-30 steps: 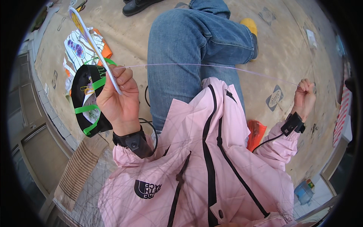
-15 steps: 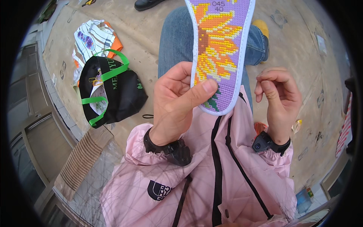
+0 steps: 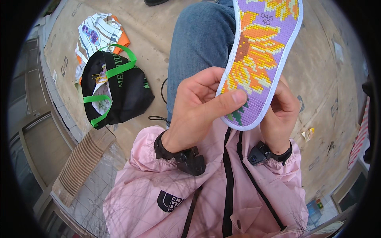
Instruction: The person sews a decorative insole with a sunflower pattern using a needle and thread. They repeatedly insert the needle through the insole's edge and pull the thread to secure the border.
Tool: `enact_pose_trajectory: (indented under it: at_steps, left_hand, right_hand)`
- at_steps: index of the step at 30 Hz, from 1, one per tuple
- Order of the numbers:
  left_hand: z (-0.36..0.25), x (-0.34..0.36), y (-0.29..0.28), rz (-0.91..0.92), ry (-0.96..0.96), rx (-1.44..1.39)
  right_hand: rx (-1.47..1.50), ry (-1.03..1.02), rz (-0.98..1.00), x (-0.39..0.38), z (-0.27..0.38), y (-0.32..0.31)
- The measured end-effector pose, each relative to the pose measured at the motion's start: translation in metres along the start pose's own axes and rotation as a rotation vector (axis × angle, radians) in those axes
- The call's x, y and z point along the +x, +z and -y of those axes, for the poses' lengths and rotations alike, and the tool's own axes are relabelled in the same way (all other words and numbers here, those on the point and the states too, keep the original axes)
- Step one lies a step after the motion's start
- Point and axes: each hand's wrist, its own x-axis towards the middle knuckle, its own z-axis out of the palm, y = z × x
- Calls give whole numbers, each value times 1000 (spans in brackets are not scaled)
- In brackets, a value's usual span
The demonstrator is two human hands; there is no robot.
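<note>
My left hand [image 3: 198, 107] is closed on the lower left part of an embroidered insole [image 3: 258, 59], thumb on its face and fingers behind. The insole is purple with yellow and orange sunflower stitching, a bit of green leaf near its rounded lower end, and a pale blue-white edging. It stands tilted, its upper end cut off by the frame. My right hand [image 3: 282, 117] is behind the insole's lower right edge. Its fingers are curled and their tips are hidden by the insole, so what they hold, if anything, does not show.
On the floor at left stands a black bag [image 3: 131, 89] with green handles, beside a striped cloth [image 3: 99, 33] with a purple-flowered piece on it. A ribbed brown mat [image 3: 81, 166] lies nearer. My jeans-clad knee [image 3: 200, 39] rises behind the insole.
The insole has moved right with my left hand and now leans rightward. My right hand has moved left, from apart beside the insole to behind its edge.
</note>
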Motion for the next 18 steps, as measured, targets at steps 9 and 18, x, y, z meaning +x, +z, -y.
enact_pose_trajectory:
  at_steps: [9, 18]
  left_hand:
    - [10, 10, -18, 253, -202, -493]
    - [16, 12, -23, 296, -382, -912]
  right_hand:
    - [-307, -136, -25, 4, 20, 10]
    - [-441, -196, 40, 8, 37, 19]
